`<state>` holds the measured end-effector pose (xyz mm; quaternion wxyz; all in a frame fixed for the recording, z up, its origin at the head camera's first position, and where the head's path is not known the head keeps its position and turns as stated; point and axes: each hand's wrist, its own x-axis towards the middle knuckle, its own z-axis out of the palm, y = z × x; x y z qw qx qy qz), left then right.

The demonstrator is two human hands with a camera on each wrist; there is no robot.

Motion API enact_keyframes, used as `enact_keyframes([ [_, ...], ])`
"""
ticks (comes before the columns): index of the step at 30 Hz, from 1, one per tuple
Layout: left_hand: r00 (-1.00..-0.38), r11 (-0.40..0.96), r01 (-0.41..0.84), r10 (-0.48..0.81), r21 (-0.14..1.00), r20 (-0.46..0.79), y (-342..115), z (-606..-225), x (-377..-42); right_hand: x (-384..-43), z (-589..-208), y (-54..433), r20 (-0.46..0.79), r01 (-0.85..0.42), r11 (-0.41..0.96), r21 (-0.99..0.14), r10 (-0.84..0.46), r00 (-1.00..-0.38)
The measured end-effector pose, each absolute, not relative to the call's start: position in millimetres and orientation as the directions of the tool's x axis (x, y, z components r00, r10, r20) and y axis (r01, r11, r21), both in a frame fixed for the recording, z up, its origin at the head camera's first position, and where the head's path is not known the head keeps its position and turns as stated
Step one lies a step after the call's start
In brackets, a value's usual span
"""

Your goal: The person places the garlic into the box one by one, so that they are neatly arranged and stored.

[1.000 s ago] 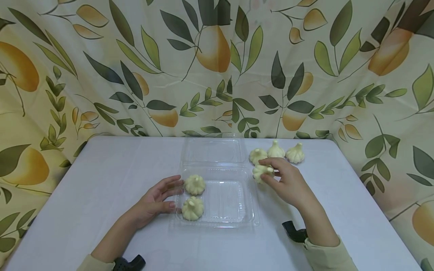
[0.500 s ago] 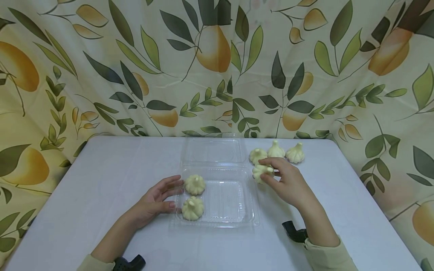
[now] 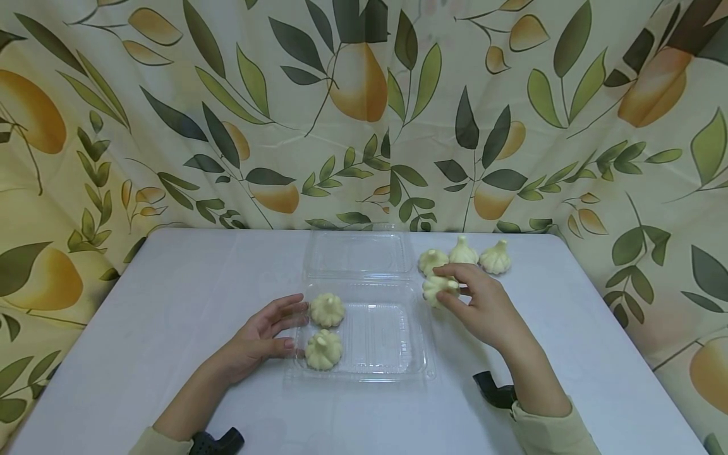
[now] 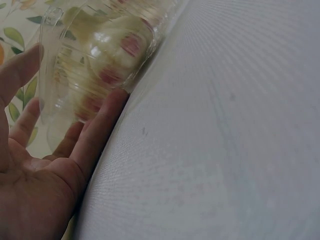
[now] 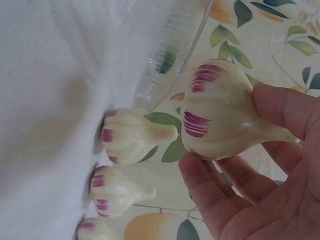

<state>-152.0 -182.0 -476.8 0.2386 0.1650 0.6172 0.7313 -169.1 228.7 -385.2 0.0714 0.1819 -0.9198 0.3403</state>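
My right hand (image 3: 480, 306) pinches a garlic bulb (image 5: 220, 112), cream with purple streaks, between thumb and fingers at the right edge of the clear plastic container (image 3: 375, 375). In the right wrist view the bulb is raised off the table. My left hand (image 3: 264, 332) rests at the container's left side, its fingers loosely extended and touching the wall. Inside, along the left, sit two garlic bulbs, a rear bulb (image 3: 327, 310) and a front bulb (image 3: 323, 350). Through the plastic, the left wrist view shows a blurred garlic bulb (image 4: 117, 50) beyond the fingertips.
Three more garlic bulbs stand at the table's back right: a left one (image 3: 432, 261), a middle one (image 3: 463, 251) and a right one (image 3: 495, 258). The container's lid (image 3: 358, 254) lies folded back toward the patterned curtain (image 3: 341, 158). White cloth covers the table (image 3: 188, 284).
Almost nothing differs. The right hand and its garlic bulb have shifted very slightly to the left; the left hand and the container stay where they were.
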Motion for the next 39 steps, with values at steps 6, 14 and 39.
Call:
enact_keyframes([
  [6, -0.831, -0.121, -0.148, 0.553, 0.982, -0.058, -181.5, -475.8, -151.4, -167.0, -381.9, 227.0, 0.266, -0.397, 0.695, -0.600, -0.295, -0.918],
  [14, -0.832, -0.118, -0.146, 0.552, 0.982, -0.058, -181.9, -476.9, -152.0, -164.4, -378.2, 223.3, 0.268, -0.398, 0.693, -0.601, -0.294, -0.917],
  [39, -0.829, -0.131, -0.137, 0.558, 0.982, -0.041, -181.6, -477.9, -152.4, -160.9, -380.7, 210.1, 0.269, -0.423, 0.672, -0.608, -0.327, -0.906],
])
